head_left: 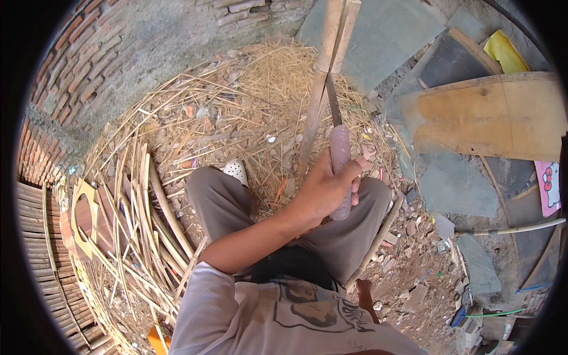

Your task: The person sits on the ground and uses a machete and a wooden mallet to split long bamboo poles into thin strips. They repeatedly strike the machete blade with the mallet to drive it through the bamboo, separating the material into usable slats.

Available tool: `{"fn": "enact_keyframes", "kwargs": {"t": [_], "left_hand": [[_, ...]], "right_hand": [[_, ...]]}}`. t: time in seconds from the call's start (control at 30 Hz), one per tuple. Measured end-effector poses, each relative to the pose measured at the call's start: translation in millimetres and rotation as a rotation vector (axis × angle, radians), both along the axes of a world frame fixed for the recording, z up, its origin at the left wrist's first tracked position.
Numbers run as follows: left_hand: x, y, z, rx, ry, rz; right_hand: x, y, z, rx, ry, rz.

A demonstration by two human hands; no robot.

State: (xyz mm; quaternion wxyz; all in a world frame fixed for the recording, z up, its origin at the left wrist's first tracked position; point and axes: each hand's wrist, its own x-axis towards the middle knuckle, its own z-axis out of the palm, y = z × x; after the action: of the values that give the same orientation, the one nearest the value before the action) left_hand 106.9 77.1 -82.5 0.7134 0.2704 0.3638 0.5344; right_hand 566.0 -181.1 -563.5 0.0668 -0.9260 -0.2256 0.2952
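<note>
Knife [340,145] with a thick, pale purplish handle stands nearly upright just right of the upper centre of the frame, gripped in the left hand [326,188]. The fingers are curled round the handle and the thumb lies across its near side. Its dark blade points up to the split in a bamboo pole [326,50], which runs down from the top edge; how deep the blade sits there cannot be told. A bare limb [365,299] shows beside the shirt [254,313] at lower right, but whether it includes the right hand is unclear, so the state of those fingers cannot be told.

Grey-brown trousers [219,192] cover the bent legs, with a white clog [235,170] at the left foot. Loose straw [281,65] spreads across the upper middle, bamboo strips [144,177] lie at left, and a bent tan board [473,112] rests at upper right.
</note>
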Motion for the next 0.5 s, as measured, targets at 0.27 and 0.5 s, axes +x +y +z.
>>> {"fn": "enact_keyframes", "kwargs": {"t": [0.27, 0.5], "left_hand": [[27, -3, -29, 0.367, 0.416, 0.111], [-47, -15, 3, 0.686, 1.133, 0.055]], "right_hand": [[-179, 228, 438, 1.012, 0.581, 0.44], [-291, 279, 497, 0.321, 1.306, 0.552]]}}
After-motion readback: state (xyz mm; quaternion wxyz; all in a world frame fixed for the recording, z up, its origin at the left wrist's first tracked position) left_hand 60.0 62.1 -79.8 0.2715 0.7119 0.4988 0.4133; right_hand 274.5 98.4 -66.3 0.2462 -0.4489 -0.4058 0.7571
